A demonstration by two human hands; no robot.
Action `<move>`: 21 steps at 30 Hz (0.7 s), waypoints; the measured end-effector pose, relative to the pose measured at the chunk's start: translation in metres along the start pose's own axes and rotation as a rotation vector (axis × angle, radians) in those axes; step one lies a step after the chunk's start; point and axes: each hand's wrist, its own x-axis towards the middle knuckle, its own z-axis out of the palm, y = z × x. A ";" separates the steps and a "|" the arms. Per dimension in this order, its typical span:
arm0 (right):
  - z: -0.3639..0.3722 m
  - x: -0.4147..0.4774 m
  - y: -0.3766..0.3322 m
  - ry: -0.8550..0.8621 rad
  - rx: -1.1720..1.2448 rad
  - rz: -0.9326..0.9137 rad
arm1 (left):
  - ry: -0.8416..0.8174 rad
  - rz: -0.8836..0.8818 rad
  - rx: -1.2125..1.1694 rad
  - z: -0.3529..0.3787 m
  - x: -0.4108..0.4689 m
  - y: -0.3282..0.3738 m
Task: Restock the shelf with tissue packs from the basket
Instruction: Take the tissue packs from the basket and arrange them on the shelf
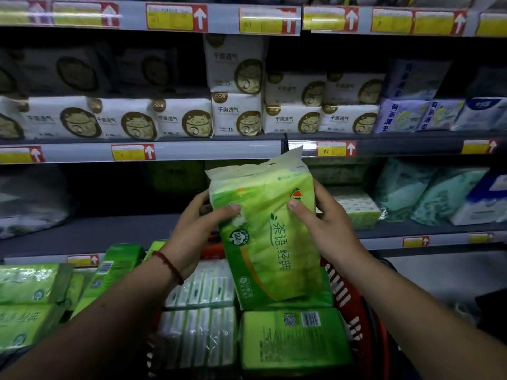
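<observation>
Head view: at the near left, stacked green packs (26, 289) lay below the shelf (115, 234). The left hand (196, 231), a red cord (168, 267) at its wrist, gripped the left edge of a green tissue pack (270, 237), thumb on its face. The right hand (323, 223) gripped the right edge likewise. The pack was held tilted above the red basket (354, 311), where white packs (203, 311) and another green pack (293, 341) lay.

Tissue pack (267, 231): glossy crinkled plastic film. Basket (354, 311): red slotted plastic. Bracelet (170, 267): braided cord.
</observation>
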 end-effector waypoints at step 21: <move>0.026 -0.007 0.033 -0.022 -0.375 0.154 | -0.091 -0.367 -0.032 0.018 0.010 -0.065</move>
